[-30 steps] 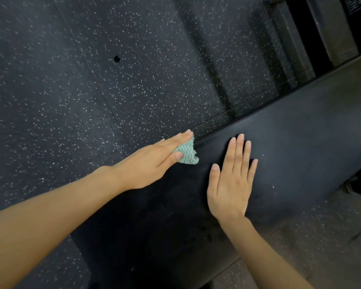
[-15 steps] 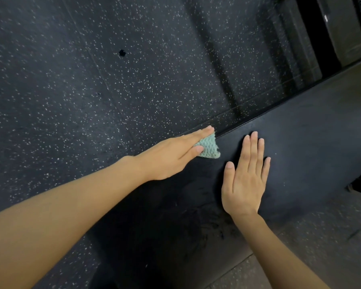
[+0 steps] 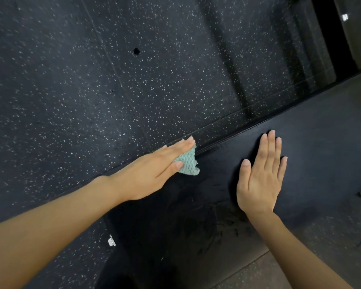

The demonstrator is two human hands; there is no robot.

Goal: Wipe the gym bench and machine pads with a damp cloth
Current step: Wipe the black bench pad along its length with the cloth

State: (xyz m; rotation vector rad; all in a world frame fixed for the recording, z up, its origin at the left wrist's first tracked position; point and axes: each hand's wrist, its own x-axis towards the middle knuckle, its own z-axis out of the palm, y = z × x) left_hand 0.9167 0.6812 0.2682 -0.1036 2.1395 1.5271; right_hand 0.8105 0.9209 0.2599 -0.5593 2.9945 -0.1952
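Fingers (image 3: 180, 146) of the left hand (image 3: 150, 174) lie straight and pressed together, holding the green knitted cloth (image 3: 188, 164) flat against the far edge of the bench pad (image 3: 321, 159), where it meets the speckled rubber floor (image 3: 92, 90). The thumb tip rests on the cloth. The right hand (image 3: 258, 184) is flat on the pad, fingers straight and close together, bracing. Since half a second ago I note the cloth has drawn back along the far edge, away from the right hand, which has stayed planted. The camera shifted too, so that is approximate. Judgement: a back-and-forth stroke along the edge seam. Faint streaks nearer me may be wiped surface. The pad's right-hand length appears untouched.
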